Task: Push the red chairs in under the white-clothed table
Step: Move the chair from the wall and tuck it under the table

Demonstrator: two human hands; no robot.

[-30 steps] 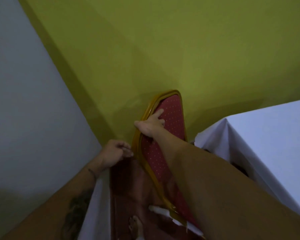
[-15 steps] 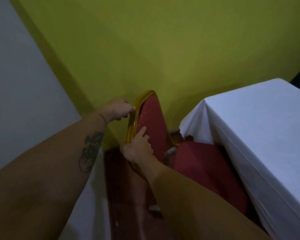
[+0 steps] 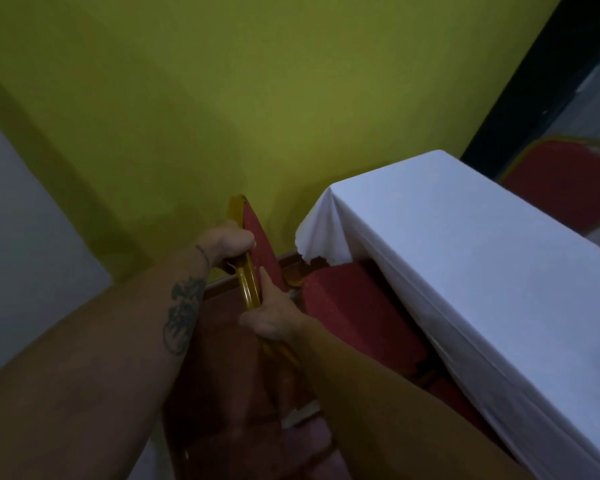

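Gripping the gold frame of the chair back (image 3: 257,237), the left hand (image 3: 227,239) up high and the right hand (image 3: 272,317) lower are being used for steering; its seat (image 3: 354,306) is being slid partly under the white-clothed counter (image 3: 482,271).

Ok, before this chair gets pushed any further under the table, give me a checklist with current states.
1. Left hand gripping the chair backrest frame: ok.
2. Right hand gripping the same frame lower down: ok.
3. Red seat partly under the white tablecloth: ok, front edge already covered.
4. Cloth corner clear of the seat: not ok, it drapes at the seat's far corner.
5. Chair legs free to slide: cannot tell, hidden.
6. Second red chair beyond the table pushed in: cannot tell.
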